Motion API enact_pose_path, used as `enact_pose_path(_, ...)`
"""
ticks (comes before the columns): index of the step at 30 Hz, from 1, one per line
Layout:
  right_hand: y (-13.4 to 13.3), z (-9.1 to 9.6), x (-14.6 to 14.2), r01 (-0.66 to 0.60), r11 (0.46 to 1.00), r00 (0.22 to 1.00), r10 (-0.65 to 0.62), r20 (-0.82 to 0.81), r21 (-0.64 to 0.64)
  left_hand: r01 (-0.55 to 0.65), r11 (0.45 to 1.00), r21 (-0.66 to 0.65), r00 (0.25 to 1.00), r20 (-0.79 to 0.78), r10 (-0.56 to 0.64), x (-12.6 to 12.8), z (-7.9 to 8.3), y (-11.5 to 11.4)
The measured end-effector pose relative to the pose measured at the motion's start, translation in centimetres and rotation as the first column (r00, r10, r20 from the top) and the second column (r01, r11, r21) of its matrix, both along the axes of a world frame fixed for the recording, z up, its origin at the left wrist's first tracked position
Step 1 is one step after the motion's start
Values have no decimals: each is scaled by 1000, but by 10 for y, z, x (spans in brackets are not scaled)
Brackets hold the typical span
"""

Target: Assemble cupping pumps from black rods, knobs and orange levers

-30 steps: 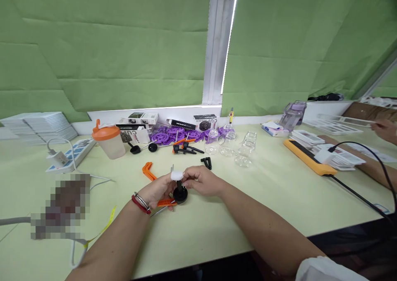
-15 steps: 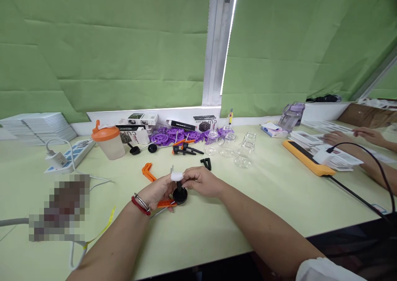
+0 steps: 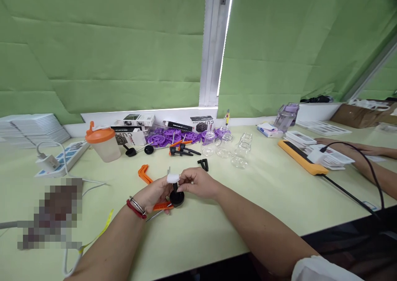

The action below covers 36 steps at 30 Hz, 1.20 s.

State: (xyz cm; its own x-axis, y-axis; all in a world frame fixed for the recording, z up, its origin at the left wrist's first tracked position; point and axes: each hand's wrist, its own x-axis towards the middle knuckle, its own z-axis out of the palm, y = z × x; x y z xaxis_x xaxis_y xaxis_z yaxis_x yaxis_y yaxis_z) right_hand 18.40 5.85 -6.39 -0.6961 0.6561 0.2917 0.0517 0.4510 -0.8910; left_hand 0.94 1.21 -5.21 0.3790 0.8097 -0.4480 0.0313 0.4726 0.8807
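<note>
My left hand (image 3: 155, 193) and my right hand (image 3: 197, 181) meet at the middle of the table. Between them stands a small black part with a round base (image 3: 177, 198) and a short stem, topped by a white piece (image 3: 173, 178). My left fingers pinch the white piece from the left, and my right fingers close on it from the right. An orange part (image 3: 163, 205) and a thin metal rod (image 3: 156, 213) lie under my left hand. A red band and a metal bangle circle my left wrist.
Behind my hands lie an orange bracket (image 3: 144, 174), black clips (image 3: 203, 163), purple gears (image 3: 173, 136), clear glass jars (image 3: 237, 146), boxes and an orange-lidded shaker cup (image 3: 102, 141). A power strip (image 3: 58, 158) sits left. Another person's arm (image 3: 372, 159) rests at right by a yellow device (image 3: 300, 158).
My hands hold the same grip on the black part; the view has shifted slightly. The other person's hands at right have moved and now lie flat on the table.
</note>
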Motion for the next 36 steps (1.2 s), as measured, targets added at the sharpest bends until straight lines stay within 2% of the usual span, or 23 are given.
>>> enact_pose_path(4, 0, -1, 0, -22, 998, 1000, 21, -19, -65, -17, 1000, 3, 1000, 8, 17, 0, 0, 0)
enact_pose_path(9, 0, 0, 1, -20, 998, 1000, 20, 1, -63, -5, 1000, -3, 1000, 9, 5, 0, 0, 1)
enact_pose_path(13, 0, -2, 1, -9, 991, 1000, 7, -18, -134, -6, 1000, -11, 1000, 1, 6, 0, 2, 1)
enact_pose_path(17, 2, -4, 1, -54, 991, 999, 54, -3, -122, -12, 1000, -19, 1000, 0, 12, 2, 5, 0)
enact_pose_path(36, 2, -6, 1, -78, 984, 996, 70, -57, -163, 16, 1000, -5, 1000, 25, -16, 2, 6, 0)
